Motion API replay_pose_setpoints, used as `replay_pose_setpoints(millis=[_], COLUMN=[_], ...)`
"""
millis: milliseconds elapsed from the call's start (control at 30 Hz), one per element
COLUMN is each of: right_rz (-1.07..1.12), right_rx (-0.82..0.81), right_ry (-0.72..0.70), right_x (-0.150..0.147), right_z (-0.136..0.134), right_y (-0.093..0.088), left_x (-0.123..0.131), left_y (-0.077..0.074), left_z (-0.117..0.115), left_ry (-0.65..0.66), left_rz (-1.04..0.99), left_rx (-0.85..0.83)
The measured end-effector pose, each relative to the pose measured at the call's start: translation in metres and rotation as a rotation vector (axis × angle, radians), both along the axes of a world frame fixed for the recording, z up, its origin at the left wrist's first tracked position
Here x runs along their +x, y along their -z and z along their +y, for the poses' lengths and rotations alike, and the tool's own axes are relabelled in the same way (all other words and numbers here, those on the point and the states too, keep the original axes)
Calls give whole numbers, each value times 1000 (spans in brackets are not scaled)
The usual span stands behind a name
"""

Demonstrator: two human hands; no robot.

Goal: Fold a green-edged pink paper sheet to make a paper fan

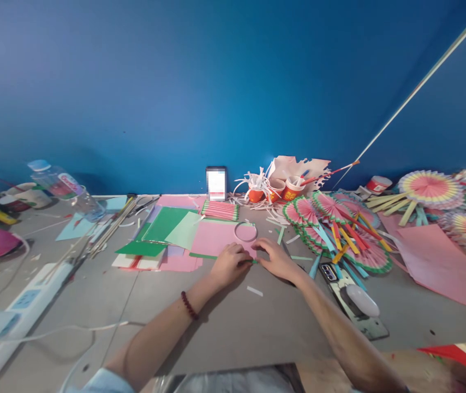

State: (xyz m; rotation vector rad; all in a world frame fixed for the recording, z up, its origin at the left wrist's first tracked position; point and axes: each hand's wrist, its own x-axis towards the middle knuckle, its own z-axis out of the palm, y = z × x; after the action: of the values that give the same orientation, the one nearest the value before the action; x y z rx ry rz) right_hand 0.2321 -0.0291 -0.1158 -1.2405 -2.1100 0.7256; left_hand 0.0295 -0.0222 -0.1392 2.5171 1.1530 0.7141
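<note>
A pink paper sheet (210, 234) with a green strip along its front edge lies flat before me. My left hand (232, 265) rests on its front edge, fingers curled and pressed together over the paper. At the sheet's right front corner, my right hand (276, 261) has its thumb and index finger on the edge, close to my left fingertips. A small bit of the green strip (253, 262) shows between the hands; my fingers hide part of it. A thin grey ring (245, 232) lies on the pink sheet just beyond my hands.
Green sheets (163, 224) are stacked to the left, with a pleated pink paper (220, 209) behind. Right of my hands are folded paper fans (351, 232) and a phone (353, 305). A power strip (24, 311), a tilted bottle (67, 188) and paper cups (294, 188) also stand around.
</note>
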Motion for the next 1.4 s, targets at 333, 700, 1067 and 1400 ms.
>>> replay_pose_setpoints(millis=[333,700,1067,1400], right_rz=[-44,-34,1,-2], right_rx=[-9,5,30,50], right_ry=[-6,-11,11,10], right_x=[0,1,0,0], right_z=[-1,0,1,2], right_y=[-2,0,6,6], left_x=[0,0,2,1], left_y=[-3,-5,-1,-7], left_z=[-1,-3,-2,-7], left_ry=[9,11,37,97], left_rz=[1,-13,20,17], left_rx=[1,8,86,158])
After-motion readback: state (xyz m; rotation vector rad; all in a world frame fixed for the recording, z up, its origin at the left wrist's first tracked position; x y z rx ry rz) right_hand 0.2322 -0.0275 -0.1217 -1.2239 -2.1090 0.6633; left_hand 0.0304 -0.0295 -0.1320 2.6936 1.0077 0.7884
